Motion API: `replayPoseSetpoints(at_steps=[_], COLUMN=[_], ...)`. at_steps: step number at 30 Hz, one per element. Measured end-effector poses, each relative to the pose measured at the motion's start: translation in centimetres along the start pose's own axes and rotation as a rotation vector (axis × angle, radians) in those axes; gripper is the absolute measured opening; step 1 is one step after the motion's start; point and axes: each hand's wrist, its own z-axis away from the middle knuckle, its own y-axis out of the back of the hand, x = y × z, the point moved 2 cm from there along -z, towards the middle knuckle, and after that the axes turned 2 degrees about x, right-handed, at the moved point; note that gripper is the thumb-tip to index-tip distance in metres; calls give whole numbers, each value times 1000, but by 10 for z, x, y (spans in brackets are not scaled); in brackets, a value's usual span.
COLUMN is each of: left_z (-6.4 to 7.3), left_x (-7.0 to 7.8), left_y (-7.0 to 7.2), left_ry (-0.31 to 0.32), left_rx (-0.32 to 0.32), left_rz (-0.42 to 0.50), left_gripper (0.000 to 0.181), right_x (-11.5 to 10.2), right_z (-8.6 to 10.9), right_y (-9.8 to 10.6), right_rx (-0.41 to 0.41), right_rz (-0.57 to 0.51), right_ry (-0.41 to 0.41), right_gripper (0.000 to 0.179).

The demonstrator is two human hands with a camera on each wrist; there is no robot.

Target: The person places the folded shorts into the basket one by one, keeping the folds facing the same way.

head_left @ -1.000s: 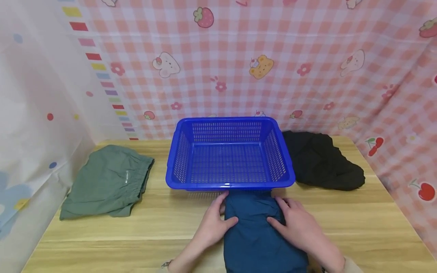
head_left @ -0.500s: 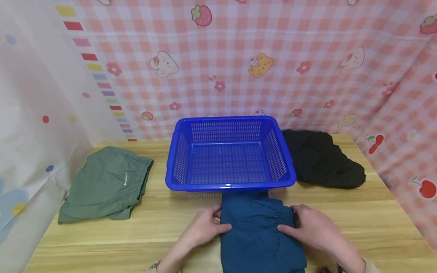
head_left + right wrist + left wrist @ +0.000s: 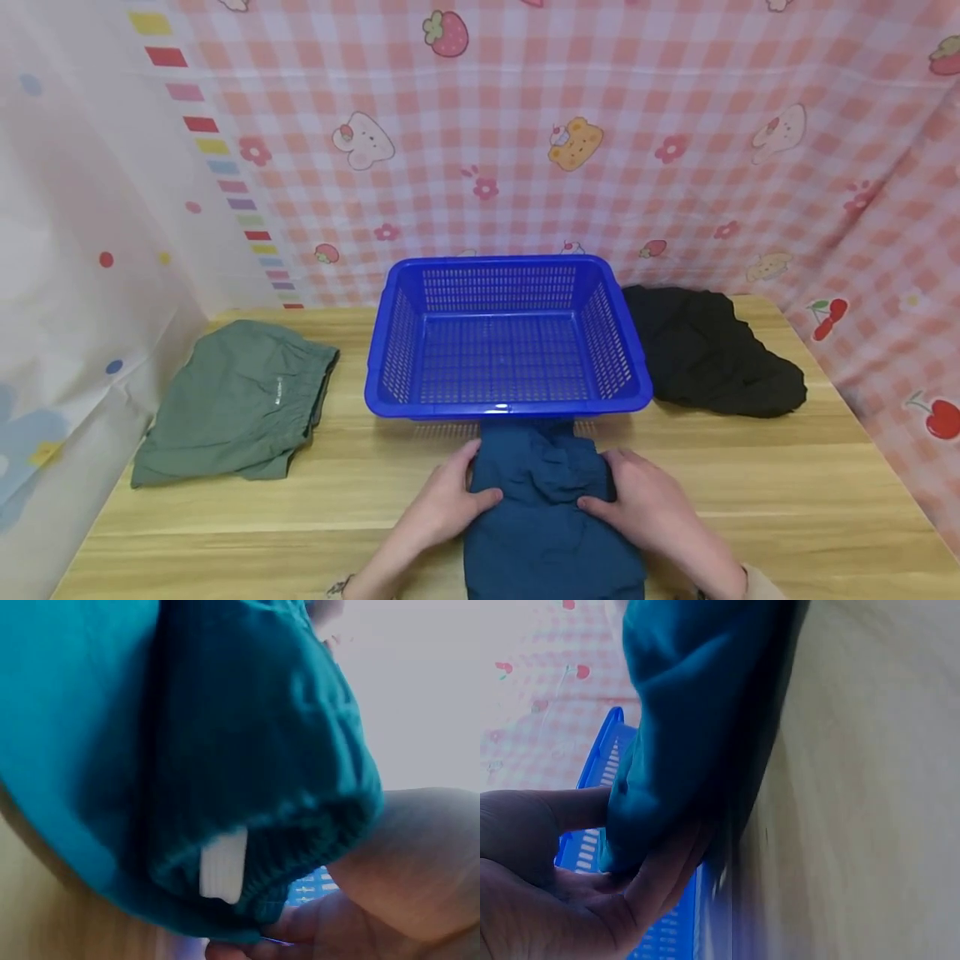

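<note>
Folded dark blue pants lie on the table in front of the basket, their far end running up under its near rim. My left hand grips their left edge, thumb on top. In the left wrist view the fingers reach beneath the cloth. On the opposite edge my right hand holds the cloth, its thumb also on top. A gathered elastic opening with a white tag inside shows in the right wrist view. The lower end of the pants runs out of the head view.
A blue plastic basket with nothing in it stands behind the pants. Green shorts lie on the left of the wooden table. A crumpled black garment lies right of the basket. Patterned curtains hang behind.
The pants have shifted a little left. Their right side has been drawn inward, making the upper part narrower and bunched, as my right hand came left. My left hand stays at the left edge.
</note>
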Motion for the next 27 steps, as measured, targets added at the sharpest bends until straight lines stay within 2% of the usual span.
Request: replayPoseSetpoints(at_steps=[5, 9, 15, 18, 22, 27], left_z=[0, -3, -3, -2, -2, -3], left_x=[-6, -8, -9, -10, -9, -8], left_y=[9, 14, 17, 17, 17, 17], left_ry=[6, -7, -9, 0, 26, 40], left_rx=[-13, -12, 22, 26, 8, -37], left_rz=[20, -11, -77, -91, -102, -102], left_gripper=[63, 62, 61, 62, 68, 71], right_x=[-9, -14, -17, -17, -17, -21], right_z=[-2, -8, -18, -20, -19, -15], right_y=[-4, -7, -9, -10, -12, -13], right_rx=[48, 85, 38, 16, 38, 84], right_rz=[-65, -152, -230, -235, -231, -215], right_ry=[34, 65, 70, 63, 101, 146], right_gripper=[59, 58, 64, 53, 36, 32])
